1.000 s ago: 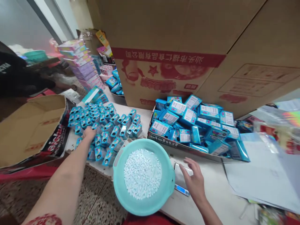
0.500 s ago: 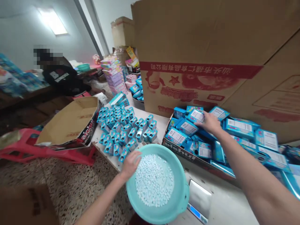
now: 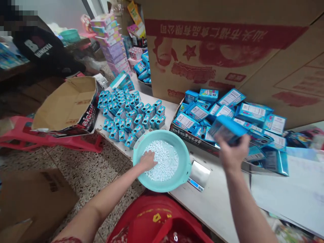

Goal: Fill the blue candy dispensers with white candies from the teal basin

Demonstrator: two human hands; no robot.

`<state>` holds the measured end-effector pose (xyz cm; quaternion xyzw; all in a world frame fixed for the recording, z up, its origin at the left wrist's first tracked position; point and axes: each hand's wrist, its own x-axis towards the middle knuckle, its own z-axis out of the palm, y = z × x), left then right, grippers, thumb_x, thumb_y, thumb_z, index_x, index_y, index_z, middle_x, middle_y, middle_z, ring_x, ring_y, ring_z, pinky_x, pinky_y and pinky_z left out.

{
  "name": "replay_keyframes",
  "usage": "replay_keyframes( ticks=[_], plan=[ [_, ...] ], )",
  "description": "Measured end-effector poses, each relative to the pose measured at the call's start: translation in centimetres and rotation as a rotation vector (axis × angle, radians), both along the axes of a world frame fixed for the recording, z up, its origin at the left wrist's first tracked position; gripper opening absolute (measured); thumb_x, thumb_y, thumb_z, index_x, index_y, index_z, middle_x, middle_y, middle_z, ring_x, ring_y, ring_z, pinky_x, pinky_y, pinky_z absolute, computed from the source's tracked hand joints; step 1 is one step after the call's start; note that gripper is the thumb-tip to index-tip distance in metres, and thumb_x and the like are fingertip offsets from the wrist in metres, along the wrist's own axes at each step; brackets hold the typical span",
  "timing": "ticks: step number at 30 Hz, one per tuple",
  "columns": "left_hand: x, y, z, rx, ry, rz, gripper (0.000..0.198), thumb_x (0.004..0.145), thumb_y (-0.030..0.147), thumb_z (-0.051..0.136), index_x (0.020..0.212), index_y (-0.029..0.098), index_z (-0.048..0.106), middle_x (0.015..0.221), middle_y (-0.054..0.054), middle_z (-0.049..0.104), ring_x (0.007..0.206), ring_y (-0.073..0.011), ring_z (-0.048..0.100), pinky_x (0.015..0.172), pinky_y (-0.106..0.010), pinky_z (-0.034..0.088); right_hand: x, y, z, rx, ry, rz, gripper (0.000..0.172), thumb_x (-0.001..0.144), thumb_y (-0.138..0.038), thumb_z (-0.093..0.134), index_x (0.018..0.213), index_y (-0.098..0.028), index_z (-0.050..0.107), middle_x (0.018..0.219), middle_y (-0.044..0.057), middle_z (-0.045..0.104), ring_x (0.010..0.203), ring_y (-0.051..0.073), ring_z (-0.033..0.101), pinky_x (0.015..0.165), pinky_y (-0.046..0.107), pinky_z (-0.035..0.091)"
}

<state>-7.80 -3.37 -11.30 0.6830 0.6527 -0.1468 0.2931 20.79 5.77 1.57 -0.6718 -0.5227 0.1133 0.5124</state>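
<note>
My right hand [image 3: 234,150] grips a blue box [image 3: 225,123] between thumb and fingers, lifted over the near side of an open carton [image 3: 186,136] full of similar blue boxes. My left hand [image 3: 148,161] reaches into a turquoise basin [image 3: 186,158]. Its fingers, slightly bent and apart, rest on small pale-blue and white tablet candies [image 3: 164,158]; whether any are under the fingers is hidden. Left of the basin, many small blue packets with dark round holes on top [image 3: 129,125] stand upright in a cluster.
A small scale [image 3: 199,172] lies right of the basin on the white table [image 3: 210,202]. A tall brown carton [image 3: 182,77] stands behind. An emptied tray-like carton [image 3: 63,101] sits on a red stool [image 3: 15,138]. A person [image 3: 43,50] sits at back left; a red stool [image 3: 157,219] is below me.
My right hand has lifted a blue box out of the carton and drawn it nearer. My left hand has moved from the basin's rim down into the candies. The view has tilted downward.
</note>
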Motion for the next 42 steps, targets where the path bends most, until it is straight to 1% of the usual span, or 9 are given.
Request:
replay_keyframes(
  ticks=[3,6,10,17,23,27,33,38,42],
  plan=[
    [0.4,-1.3,0.4,-0.008,-0.021,-0.082,0.043,0.082,0.038,0.052,0.120,0.018,0.052,0.124,-0.015,0.051,0.116,-0.0343,0.047,0.091,-0.047,0.041,-3.7,-7.8,-4.9,-0.214,0.179,0.207,0.037,0.068,-0.048,0.071,0.081,-0.019,0.051,0.067,-0.004,0.049,0.058,0.012,0.045,0.054,0.026,0.040],
    [1.6,0.7,0.6,0.167,-0.030,-0.086,0.043,0.086,0.039,0.047,0.125,0.021,0.049,0.129,-0.014,0.049,0.119,-0.0331,0.042,0.094,-0.047,0.038,-7.1,-11.8,-8.9,-0.297,0.288,0.297,0.032,0.072,-0.044,0.068,0.086,-0.020,0.052,0.077,-0.001,0.054,0.068,0.014,0.052,0.064,0.029,0.046],
    [3.9,2.7,0.0,0.203,-0.051,-0.162,0.037,0.087,0.036,0.047,0.122,0.023,0.051,0.132,-0.011,0.045,0.120,-0.0321,0.037,0.095,-0.048,0.036,-8.7,-12.6,-11.5,-0.245,0.285,0.263,0.032,0.075,-0.041,0.066,0.093,-0.020,0.051,0.088,0.002,0.056,0.080,0.017,0.056,0.074,0.033,0.048],
    [2.4,-2.5,0.1,0.032,-0.163,-0.372,0.028,0.088,0.034,0.043,0.108,0.023,0.059,0.118,-0.011,0.054,0.111,-0.0306,0.046,0.087,-0.047,0.042,-8.7,-13.1,-12.4,-0.306,0.258,0.113,0.043,0.070,-0.051,0.066,0.094,-0.020,0.047,0.078,0.001,0.058,0.069,0.018,0.056,0.067,0.034,0.047],
    [0.6,-1.6,1.0,0.026,0.017,-0.012,0.051,0.084,0.047,0.049,0.127,0.021,0.050,0.137,-0.017,0.042,0.124,-0.0394,0.037,0.096,-0.055,0.034,-8.9,-13.3,-12.8,-0.313,0.250,0.002,0.045,0.070,-0.057,0.063,0.089,-0.021,0.044,0.076,0.004,0.058,0.068,0.021,0.057,0.065,0.035,0.046],
    [4.0,-2.9,1.0,-0.129,-0.040,0.072,0.070,0.075,0.064,0.051,0.131,0.023,0.046,0.137,-0.018,0.040,0.125,-0.0429,0.035,0.092,-0.055,0.038,-9.2,-13.4,-13.1,-0.317,0.252,-0.018,0.048,0.069,-0.060,0.061,0.089,-0.021,0.042,0.078,0.004,0.056,0.070,0.022,0.056,0.067,0.036,0.045],
    [8.8,-3.5,0.3,-0.202,-0.309,0.180,0.043,0.084,0.044,0.043,0.119,0.021,0.054,0.121,-0.015,0.053,0.110,-0.0338,0.053,0.090,-0.047,0.042,-9.3,-13.1,-12.2,-0.384,0.283,-0.074,0.051,0.064,-0.062,0.064,0.088,-0.021,0.043,0.077,0.005,0.058,0.072,0.024,0.058,0.066,0.037,0.046],
    [8.6,-2.5,-1.3,-0.371,-0.760,0.734,0.028,0.064,0.023,0.065,0.091,0.018,0.062,0.090,-0.006,0.065,0.103,-0.0306,0.057,0.088,-0.040,0.044,-9.1,-10.9,-9.8,-0.419,0.731,-0.062,0.059,0.065,-0.055,0.066,0.107,-0.018,0.046,0.105,0.011,0.063,0.090,0.023,0.062,0.077,0.038,0.050],
    [6.9,-1.9,-2.0,-0.515,-1.012,0.968,0.025,0.065,0.024,0.064,0.088,0.017,0.059,0.071,-0.002,0.063,0.073,-0.0201,0.062,0.065,-0.029,0.049,-8.6,-9.2,-6.9,-0.686,1.197,0.075,0.047,0.060,-0.046,0.074,0.094,-0.019,0.058,0.092,0.005,0.068,0.081,0.020,0.063,0.065,0.032,0.054]
  ],
)
